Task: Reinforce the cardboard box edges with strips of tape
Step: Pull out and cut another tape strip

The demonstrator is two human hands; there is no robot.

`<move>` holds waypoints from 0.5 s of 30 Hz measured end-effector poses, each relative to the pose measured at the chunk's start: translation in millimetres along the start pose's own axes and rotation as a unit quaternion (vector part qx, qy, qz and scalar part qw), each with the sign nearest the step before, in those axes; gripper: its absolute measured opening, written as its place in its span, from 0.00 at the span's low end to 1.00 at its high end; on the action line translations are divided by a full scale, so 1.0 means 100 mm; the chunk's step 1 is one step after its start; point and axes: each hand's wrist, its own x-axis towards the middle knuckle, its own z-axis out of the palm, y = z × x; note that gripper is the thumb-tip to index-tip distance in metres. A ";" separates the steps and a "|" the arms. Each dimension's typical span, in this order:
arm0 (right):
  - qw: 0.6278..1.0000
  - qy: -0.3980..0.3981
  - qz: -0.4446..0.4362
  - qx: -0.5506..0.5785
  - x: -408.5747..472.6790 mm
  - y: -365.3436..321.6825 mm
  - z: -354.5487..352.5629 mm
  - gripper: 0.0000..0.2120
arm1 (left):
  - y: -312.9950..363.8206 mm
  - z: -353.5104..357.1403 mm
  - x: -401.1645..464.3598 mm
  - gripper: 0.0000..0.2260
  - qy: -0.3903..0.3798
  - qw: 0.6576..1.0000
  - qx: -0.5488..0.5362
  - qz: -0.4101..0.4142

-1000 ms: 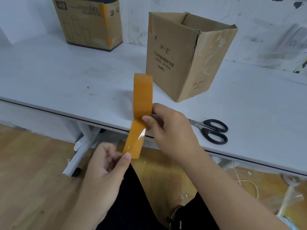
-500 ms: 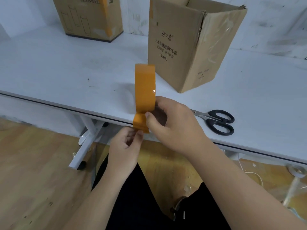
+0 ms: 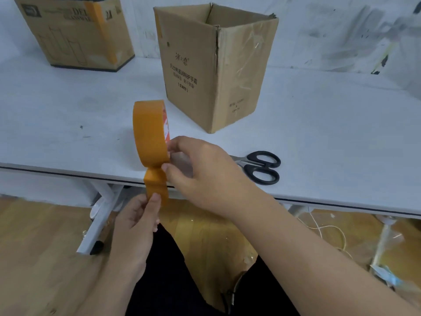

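Orange tape roll (image 3: pixel 149 131) stands on edge at frame centre, above the counter's (image 3: pixel 68 115) near edge, gripped by the right hand (image 3: pixel 200 169) with fingers curled around its right side and thumb at the lower rim. A short free strip (image 3: pixel 156 185) hangs down from the roll; the left hand (image 3: pixel 139 217) pinches its lower end between thumb and fingers, below the counter edge. Black-handled scissors (image 3: pixel 259 166) lie on the counter just right of the right hand. The open cardboard box (image 3: pixel 214 65) stands upright behind the roll, upper centre. A second box (image 3: pixel 75 33), bearing an orange tape strip, sits at upper left.
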 end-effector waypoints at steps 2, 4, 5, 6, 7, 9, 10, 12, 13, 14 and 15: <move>1.000 0.006 -0.004 -0.024 -0.04 0.01 -0.08 0.13 | 0.00 -0.01 0.01 0.20 -0.007 1.000 -0.001 -0.008; 0.999 0.021 -0.001 -0.050 -0.08 0.04 -0.17 0.15 | 0.01 -0.02 0.00 0.20 -0.008 1.000 0.016 -0.004; 0.997 0.035 0.002 -0.071 -0.11 0.06 -0.23 0.15 | 0.02 -0.01 -0.01 0.19 -0.007 1.000 0.026 0.002; 0.993 0.049 0.009 -0.103 -0.14 0.10 -0.29 0.14 | 0.03 -0.01 -0.02 0.18 -0.004 0.999 0.033 0.008; 0.988 0.057 0.021 -0.144 -0.16 0.15 -0.35 0.15 | 0.05 0.01 -0.03 0.15 -0.002 0.999 0.037 0.014; 0.972 0.049 0.062 -0.223 -0.22 0.26 -0.48 0.17 | 0.10 0.03 -0.04 0.10 0.004 0.999 0.039 0.018; 0.964 0.037 0.090 -0.246 -0.25 0.31 -0.55 0.18 | 0.12 0.04 -0.05 0.09 0.006 0.999 0.038 0.017; 0.956 0.019 0.136 -0.258 -0.30 0.37 -0.67 0.17 | 0.14 0.05 -0.06 0.07 0.008 0.999 0.032 0.015; 0.955 0.013 0.150 -0.254 -0.31 0.39 -0.71 0.16 | 0.14 0.05 -0.06 0.07 0.009 0.999 0.027 0.015; 0.957 0.008 0.159 -0.243 -0.32 0.39 -0.74 0.16 | 0.14 0.05 -0.07 0.07 0.010 1.000 0.022 0.016; 0.959 0.005 0.169 -0.226 -0.33 0.39 -0.76 0.15 | 0.14 0.05 -0.07 0.06 0.011 1.000 0.020 0.016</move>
